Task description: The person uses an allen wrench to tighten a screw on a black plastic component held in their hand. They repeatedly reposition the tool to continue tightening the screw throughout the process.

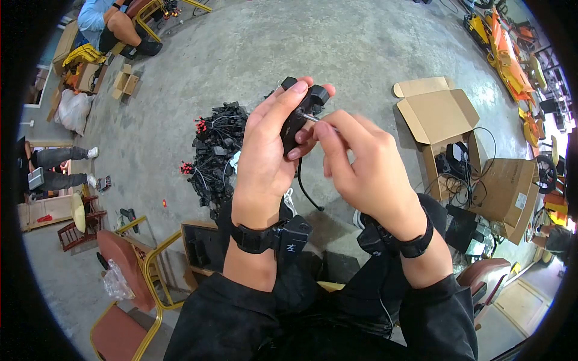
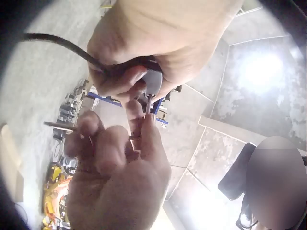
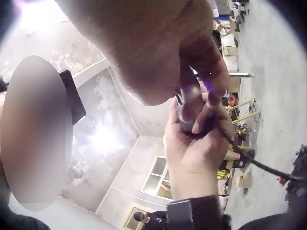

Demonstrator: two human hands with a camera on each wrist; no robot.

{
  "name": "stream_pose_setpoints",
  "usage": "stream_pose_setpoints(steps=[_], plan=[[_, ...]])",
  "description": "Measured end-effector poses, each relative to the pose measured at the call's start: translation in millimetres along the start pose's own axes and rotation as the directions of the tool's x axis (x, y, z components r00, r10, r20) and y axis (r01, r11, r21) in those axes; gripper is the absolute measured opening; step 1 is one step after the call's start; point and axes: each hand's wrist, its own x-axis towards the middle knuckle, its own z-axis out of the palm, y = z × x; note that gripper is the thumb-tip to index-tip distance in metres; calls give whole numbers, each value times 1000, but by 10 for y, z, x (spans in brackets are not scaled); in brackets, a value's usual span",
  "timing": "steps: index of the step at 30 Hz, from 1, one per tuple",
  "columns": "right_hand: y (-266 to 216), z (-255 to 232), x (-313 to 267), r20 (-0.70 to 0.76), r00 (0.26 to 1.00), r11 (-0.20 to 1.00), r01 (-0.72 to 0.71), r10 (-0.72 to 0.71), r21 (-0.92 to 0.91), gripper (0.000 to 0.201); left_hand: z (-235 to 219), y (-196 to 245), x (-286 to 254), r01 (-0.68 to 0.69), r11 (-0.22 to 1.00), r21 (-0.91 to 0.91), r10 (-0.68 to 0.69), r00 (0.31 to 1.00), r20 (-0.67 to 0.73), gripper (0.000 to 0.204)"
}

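Grey concrete floor (image 1: 355, 42) spreads across my head view, with a seated person (image 1: 96, 24) near its upper left corner and a red-brown chair (image 1: 126, 271) toward its lower left. On that floor, left of the hands, I have a pile of black parts (image 1: 208, 156); to the right sits a cardboard box (image 1: 436, 108), lid folded back, with dark cables inside.

Both forearms come up from the bottom, black sleeves pushed back, a strapped camera on each wrist. I see the left hand (image 1: 268, 135) upright with its palm turned inward, fingers wrapped behind a black device (image 1: 292, 127) and thumb laid along it toward the top. From the lower right, the right hand (image 1: 364, 159) angles up and inward; its thumb and index finger pinch a thin metal tool (image 1: 311, 118), the other fingers curled underneath.

So the device is up in the left hand's grasp, above the floor. Its long axis slants from lower left to upper right, the blocky end pointing up and away from the body, while a black cable (image 1: 304, 189) curves down from the lower end. I read the tool as reaching the device's side — my left wrist view shows its shaft meeting a grey end face. Another length of rod (image 2: 57, 125) sticks out past the right fingers there; whether it is one piece with the tool, I cannot tell.
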Motion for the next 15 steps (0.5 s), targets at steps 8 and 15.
stream_pose_setpoints(steps=[8, 15], plan=[[-27, -15, 17, 33, 995, 975, -102, 98, 196, 9, -6, 1, 4, 2, 999, -42, 0, 999, 38, 25], [45, -24, 44, -22, 940, 900, 319, -341, -297, 3, 5, -1, -8, 0, 1000, -5, 0, 1000, 19, 24]])
